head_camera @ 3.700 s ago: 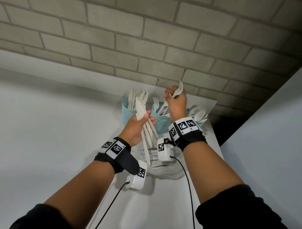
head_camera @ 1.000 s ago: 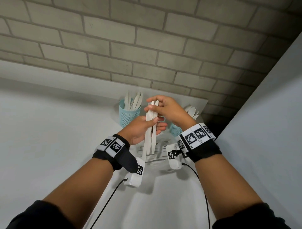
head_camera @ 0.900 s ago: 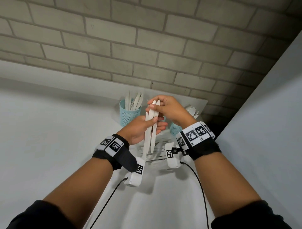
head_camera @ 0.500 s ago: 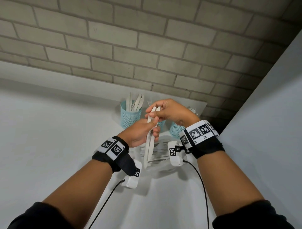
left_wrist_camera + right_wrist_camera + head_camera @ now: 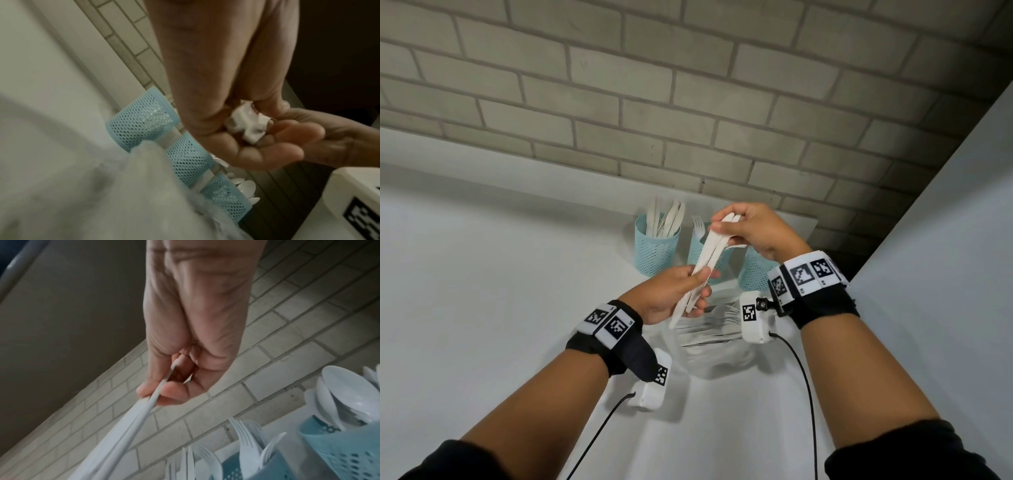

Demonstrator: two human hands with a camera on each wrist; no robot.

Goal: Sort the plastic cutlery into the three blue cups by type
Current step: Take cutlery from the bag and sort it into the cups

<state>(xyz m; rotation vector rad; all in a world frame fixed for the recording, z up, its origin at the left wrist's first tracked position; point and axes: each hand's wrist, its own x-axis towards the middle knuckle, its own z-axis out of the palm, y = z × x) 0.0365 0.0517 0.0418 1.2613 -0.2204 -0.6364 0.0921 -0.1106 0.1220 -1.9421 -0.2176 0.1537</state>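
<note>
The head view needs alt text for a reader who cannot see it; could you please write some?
Two hands hold a small bundle of white plastic knives between them, the right hand pinching the top and the left hand gripping lower down. Behind stand three blue mesh cups against a brick wall; more cutlery lies on the white table.

A grey brick wall rises behind the white table; a clear plastic bag lies on it.
</note>
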